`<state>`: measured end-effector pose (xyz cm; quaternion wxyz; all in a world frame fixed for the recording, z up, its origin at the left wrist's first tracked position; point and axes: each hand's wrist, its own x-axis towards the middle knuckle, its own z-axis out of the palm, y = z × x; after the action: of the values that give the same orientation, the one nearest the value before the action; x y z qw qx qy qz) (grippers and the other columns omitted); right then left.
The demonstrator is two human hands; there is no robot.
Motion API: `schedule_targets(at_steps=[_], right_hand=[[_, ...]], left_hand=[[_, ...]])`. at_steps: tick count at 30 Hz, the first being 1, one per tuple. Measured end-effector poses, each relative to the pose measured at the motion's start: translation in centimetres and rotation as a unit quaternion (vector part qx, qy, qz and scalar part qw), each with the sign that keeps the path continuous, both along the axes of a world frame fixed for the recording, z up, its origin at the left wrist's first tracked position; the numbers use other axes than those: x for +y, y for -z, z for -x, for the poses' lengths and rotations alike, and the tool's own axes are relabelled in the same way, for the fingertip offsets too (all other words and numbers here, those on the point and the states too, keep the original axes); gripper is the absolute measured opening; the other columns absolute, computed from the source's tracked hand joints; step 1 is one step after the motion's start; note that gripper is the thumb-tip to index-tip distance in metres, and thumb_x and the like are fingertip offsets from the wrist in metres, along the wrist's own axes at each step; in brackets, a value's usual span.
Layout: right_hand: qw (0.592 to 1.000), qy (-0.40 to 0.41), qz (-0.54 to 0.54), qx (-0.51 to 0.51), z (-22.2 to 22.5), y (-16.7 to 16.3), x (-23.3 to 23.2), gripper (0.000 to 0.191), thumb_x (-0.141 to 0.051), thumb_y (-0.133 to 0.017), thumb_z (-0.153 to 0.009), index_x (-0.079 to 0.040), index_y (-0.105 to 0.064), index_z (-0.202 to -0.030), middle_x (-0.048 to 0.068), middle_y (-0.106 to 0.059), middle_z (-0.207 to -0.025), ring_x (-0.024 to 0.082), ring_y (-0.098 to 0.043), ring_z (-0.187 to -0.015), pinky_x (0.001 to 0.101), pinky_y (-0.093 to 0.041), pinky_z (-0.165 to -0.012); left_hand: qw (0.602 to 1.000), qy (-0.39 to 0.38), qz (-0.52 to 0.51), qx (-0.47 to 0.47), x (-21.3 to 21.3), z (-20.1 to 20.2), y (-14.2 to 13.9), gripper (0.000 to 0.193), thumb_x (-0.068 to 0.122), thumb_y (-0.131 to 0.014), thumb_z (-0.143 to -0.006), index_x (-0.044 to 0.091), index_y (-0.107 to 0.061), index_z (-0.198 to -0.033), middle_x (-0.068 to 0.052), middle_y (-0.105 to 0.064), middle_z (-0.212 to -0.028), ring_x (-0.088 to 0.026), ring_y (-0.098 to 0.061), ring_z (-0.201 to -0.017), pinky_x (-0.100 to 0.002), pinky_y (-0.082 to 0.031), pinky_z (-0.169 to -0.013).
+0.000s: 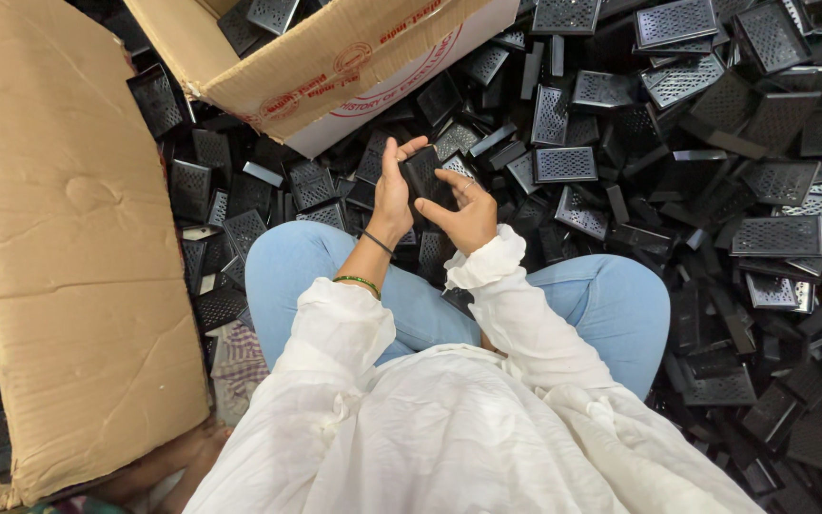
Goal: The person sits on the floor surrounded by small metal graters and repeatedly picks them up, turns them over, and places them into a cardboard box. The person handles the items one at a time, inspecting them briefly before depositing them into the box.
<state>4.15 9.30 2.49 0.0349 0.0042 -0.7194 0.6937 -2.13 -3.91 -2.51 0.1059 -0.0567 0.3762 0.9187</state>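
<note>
The floor is almost wholly buried: only a small patch of patterned cloth or matting shows beside the person's left knee, and nothing of the walls or the rest of the room is in view. A deep heap of black perforated plastic parts spreads from the top of the view down the whole right side, lying flat, tilted and overlapping in no order, with narrow black strips mixed in among the grille-like pieces. More of them lie at the far left edge.

The person sits cross-legged in the middle, in blue jeans and a white garment, with the heap pressing right up against both knees. A large flat sheet of brown cardboard lies along the left, covering part of the pile. Ahead and to the left an open cardboard box leans at an angle over the heap; a few of the same black perforated pieces show inside its opening.

The left hand is raised upright with its fingers nearly straight, the palm laid against one small black part. The right hand is loosely curled, its thumb and forefinger on the other side of that part, so the piece sits between both hands above the lap; how firmly either grips it is hard to judge, since the dark part blends into the pile behind.
</note>
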Motion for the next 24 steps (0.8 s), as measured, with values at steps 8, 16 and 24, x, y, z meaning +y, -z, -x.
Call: schedule_targets(at_steps=[8, 16, 24], right_hand=[[0.996, 0.016, 0.052, 0.075, -0.7, 2.6, -1.3, 0.061, 0.001, -0.085, -0.084, 0.011, -0.057, -0.137, 0.022, -0.06, -0.142, 0.024, -0.059, -0.132, 0.0361, -0.048, -0.114], [0.962, -0.084, 0.221, -0.14, 1.3, 2.8, 2.0, 0.041, -0.008, -0.067, -0.1, 0.009, -0.057, -0.137, 0.016, -0.071, -0.12, 0.02, -0.07, -0.104, 0.0346, -0.057, -0.094], [0.977, -0.015, 0.201, -0.064, 0.2, -2.5, 1.4, 0.036, 0.001, -0.069, -0.096, 0.005, -0.058, -0.13, 0.017, -0.072, -0.117, 0.019, -0.072, -0.099, 0.0343, -0.06, -0.088]], left_hand=[[0.998, 0.048, -0.038, -0.004, 0.7, -0.9, 0.1, 0.046, 0.043, -0.048, -0.105, 0.008, -0.054, -0.135, -0.009, -0.068, -0.117, -0.018, -0.065, -0.105, -0.032, -0.054, -0.094], [0.988, 0.029, -0.139, 0.062, -1.3, 0.3, -1.2, 0.037, 0.022, -0.062, -0.102, 0.004, -0.053, -0.133, -0.016, -0.068, -0.12, -0.023, -0.068, -0.106, -0.039, -0.058, -0.096], [0.956, -0.032, 0.207, 0.204, -1.1, -0.8, -2.7, 0.051, 0.028, -0.077, -0.101, -0.006, -0.055, -0.132, -0.016, -0.067, -0.122, -0.021, -0.065, -0.108, -0.037, -0.056, -0.097]])
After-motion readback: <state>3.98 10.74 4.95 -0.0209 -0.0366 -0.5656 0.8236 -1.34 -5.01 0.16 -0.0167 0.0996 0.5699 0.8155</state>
